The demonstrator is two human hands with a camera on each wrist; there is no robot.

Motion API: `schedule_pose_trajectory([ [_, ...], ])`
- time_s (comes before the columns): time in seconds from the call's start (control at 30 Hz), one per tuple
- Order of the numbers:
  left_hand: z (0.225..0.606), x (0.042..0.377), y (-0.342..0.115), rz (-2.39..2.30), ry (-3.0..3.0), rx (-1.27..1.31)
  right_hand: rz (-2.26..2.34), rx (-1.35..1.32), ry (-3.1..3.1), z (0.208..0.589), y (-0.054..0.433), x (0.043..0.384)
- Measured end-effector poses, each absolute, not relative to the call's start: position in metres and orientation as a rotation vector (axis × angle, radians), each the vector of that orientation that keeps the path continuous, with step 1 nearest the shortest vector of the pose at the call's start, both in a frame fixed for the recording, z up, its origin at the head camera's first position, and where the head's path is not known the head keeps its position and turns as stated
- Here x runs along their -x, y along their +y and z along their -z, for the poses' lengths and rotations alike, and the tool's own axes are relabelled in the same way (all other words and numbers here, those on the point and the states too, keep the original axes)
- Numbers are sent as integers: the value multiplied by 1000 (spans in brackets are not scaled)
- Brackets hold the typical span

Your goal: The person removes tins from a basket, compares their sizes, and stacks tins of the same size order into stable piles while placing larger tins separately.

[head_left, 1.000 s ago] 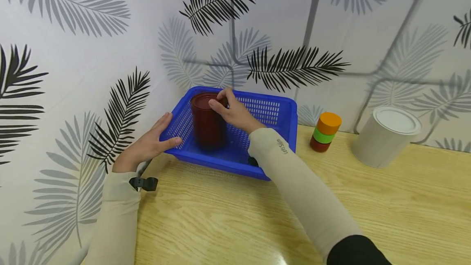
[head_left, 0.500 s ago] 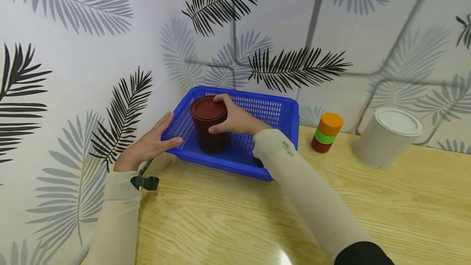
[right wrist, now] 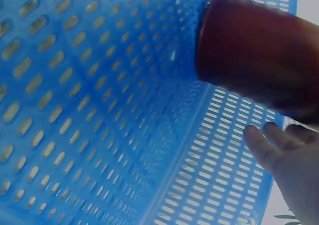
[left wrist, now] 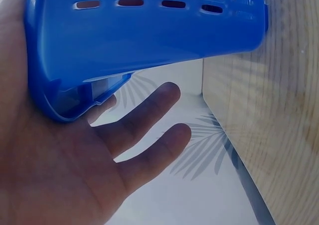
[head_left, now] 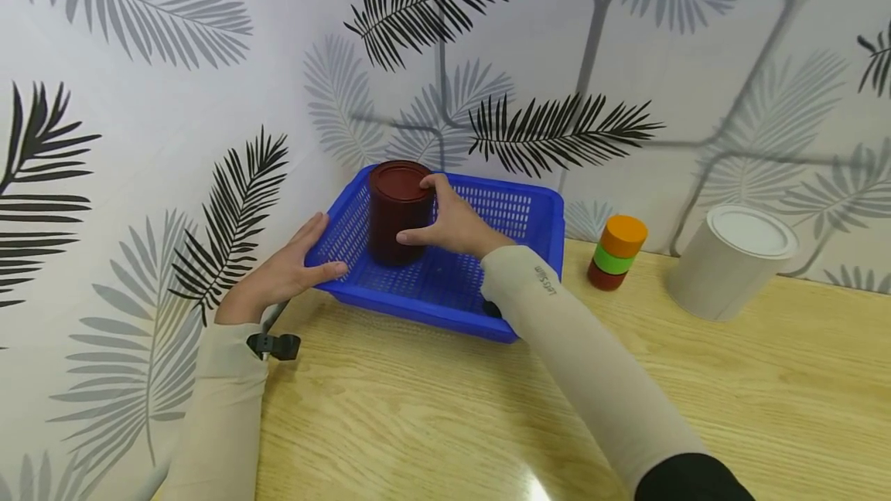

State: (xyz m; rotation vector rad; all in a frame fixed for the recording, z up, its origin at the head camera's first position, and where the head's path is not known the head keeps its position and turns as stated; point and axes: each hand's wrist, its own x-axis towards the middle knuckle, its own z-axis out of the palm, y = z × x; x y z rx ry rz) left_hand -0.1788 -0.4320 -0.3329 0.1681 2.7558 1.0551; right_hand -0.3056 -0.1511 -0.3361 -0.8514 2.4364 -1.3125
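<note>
A dark red lidded canister stands inside a blue plastic basket, near its back left corner. My right hand holds the canister from the right, thumb on its side and a finger at the lid's edge. In the right wrist view, other fingers lie beside the canister, close to the slotted wall. At the basket's left corner, my left hand has its thumb over the rim and its fingers along the outside. Two straight fingers show below the basket in the left wrist view.
Right of the basket stands a short stack of orange, green and dark red pieces. Beyond it is a white lidded canister. The wooden table meets a leaf-patterned backdrop at the left and back.
The right hand has gone from the lid's rim to a wider hold on the canister. The canister has shifted toward the basket's back wall. The left hand stays at the corner.
</note>
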Motion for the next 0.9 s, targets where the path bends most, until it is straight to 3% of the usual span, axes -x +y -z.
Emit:
schedule_pose_trajectory([
  [0.2, 332, 176, -432, -1068, 2765, -158, 1408, 748, 2432, 337, -155, 304],
  [0.63, 333, 170, -428, -1102, 2776, -167, 1653, 787, 2359, 335, -154, 302],
  [0.9, 340, 165, -425, -1129, 2780, -141, 1871, 778, 2215, 311, -141, 290],
])
